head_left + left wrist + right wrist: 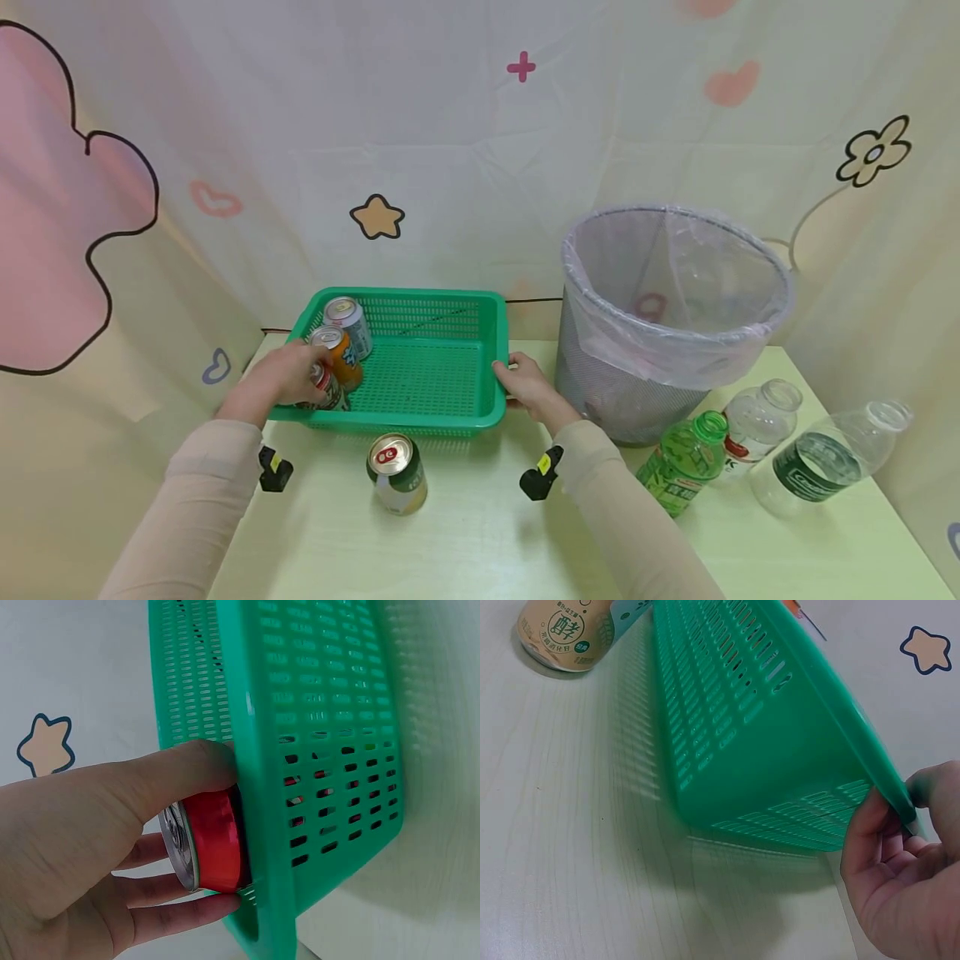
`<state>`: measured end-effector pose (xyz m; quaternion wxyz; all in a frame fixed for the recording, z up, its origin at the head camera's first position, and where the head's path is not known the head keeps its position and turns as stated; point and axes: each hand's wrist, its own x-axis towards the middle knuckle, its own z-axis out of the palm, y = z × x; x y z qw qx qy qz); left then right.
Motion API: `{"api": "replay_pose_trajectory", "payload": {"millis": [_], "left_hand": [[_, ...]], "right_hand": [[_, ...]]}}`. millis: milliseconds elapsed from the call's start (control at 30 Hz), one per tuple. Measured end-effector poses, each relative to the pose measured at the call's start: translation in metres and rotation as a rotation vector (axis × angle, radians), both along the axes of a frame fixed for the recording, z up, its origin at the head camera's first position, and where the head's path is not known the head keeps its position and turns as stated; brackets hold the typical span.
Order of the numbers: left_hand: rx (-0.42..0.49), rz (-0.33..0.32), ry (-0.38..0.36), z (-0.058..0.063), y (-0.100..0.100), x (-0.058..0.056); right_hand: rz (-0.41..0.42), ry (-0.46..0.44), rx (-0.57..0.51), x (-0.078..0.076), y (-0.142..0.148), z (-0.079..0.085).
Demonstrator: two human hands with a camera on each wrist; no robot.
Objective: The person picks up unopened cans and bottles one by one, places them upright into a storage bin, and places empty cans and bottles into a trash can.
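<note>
Left grip [291, 372] is pinching red can [217, 844]; right grip [527, 386] is pinching basket rim [442, 423].
Orange can [347, 362] is sitting beside left grip; bracing rim should help seating.

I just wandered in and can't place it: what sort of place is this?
Probably an indoor tabletop set-up, perhaps staged: a wrinkled cloth printed with a star and hearts hangs behind a pale table, and a lined mesh bin stands on it. The wider room isn't shown.
</note>
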<state>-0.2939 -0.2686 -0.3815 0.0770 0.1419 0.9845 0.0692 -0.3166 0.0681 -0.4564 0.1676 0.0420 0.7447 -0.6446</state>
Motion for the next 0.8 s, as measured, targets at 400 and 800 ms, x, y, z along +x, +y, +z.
{"api": "replay_pose_trajectory", "payload": {"millis": [400,800], "left_hand": [[-0.019,0.030,-0.007,-0.0051,0.0007,-0.0028],[-0.037,0.057,0.014,-0.0064,0.0064,-0.0027]], "right_hand": [[0.003,-0.006,-0.009,-0.0008,-0.0009,0.0011],[-0.005,-0.003,0.004,0.0004,-0.0011,0.0013]]}}
